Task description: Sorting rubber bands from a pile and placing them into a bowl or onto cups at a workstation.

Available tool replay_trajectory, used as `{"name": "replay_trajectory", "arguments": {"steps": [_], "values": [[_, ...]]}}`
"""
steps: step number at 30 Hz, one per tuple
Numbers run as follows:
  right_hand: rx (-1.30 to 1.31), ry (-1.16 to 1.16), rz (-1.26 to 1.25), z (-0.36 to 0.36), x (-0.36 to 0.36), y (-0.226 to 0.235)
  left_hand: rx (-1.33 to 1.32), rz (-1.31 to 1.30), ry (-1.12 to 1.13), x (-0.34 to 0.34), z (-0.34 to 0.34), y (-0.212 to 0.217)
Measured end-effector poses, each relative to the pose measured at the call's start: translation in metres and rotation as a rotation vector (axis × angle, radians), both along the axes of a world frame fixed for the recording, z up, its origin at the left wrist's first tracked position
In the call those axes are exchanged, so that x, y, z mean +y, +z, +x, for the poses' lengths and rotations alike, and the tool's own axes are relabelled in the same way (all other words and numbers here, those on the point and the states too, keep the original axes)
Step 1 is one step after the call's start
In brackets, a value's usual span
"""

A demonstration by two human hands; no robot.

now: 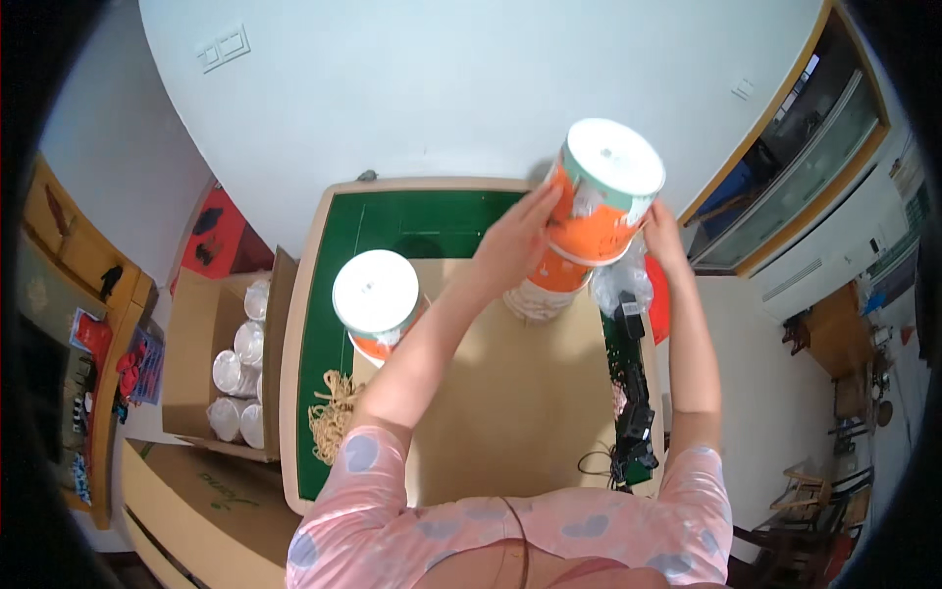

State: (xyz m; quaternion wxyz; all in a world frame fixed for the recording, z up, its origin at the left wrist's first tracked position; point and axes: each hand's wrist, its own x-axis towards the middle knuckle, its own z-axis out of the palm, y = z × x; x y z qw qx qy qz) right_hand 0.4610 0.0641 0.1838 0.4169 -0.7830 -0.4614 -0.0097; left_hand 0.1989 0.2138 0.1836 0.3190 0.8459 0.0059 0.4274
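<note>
Between my two hands is a round tub (603, 221) with a white lid and an orange and green label, slightly tilted at the far right of the table. My left hand (520, 234) presses its left side, while my right hand (664, 236) grips its right side, with the fingers partly hidden. Directly below it stands another orange and white tub (554, 280); whether the two touch, I cannot tell. To the left of my left forearm is a similar tub (376, 293) with a white lid, upright on the table.
A cardboard sheet (500, 412) covers much of the green table (442, 211). Tan cords (334, 417) lie at the left edge, black adapters with cables (636, 412) at the right, beside a clear plastic bag (623, 283). An open carton (186, 344) of wrapped white tubs stands left.
</note>
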Motion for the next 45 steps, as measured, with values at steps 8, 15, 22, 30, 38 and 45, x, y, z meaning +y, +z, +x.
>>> {"name": "replay_trajectory", "arguments": {"steps": [8,15,22,30,38,45], "values": [[0.536,-0.257,0.331,-0.041,-0.036,-0.124,0.063,-0.247,0.077,-0.026,-0.048,-0.070],[-0.363,-0.068,0.288,-0.122,-0.023,-0.001,0.180,-0.498,0.214,-0.078,-0.120,-0.111],[-0.625,0.162,-0.018,-0.083,0.056,0.006,0.273,-0.643,0.323,-0.108,-0.181,-0.124],[-0.542,0.193,-0.092,-0.061,0.074,-0.039,0.291,-0.730,0.465,-0.102,-0.239,-0.153],[-0.403,0.278,0.303,-0.199,0.061,-0.072,-0.096,-0.662,0.865,-0.015,-0.245,-0.161],[0.732,0.340,-0.056,-0.282,0.112,-0.212,0.113,-0.802,0.958,0.050,-0.237,-0.211]]}}
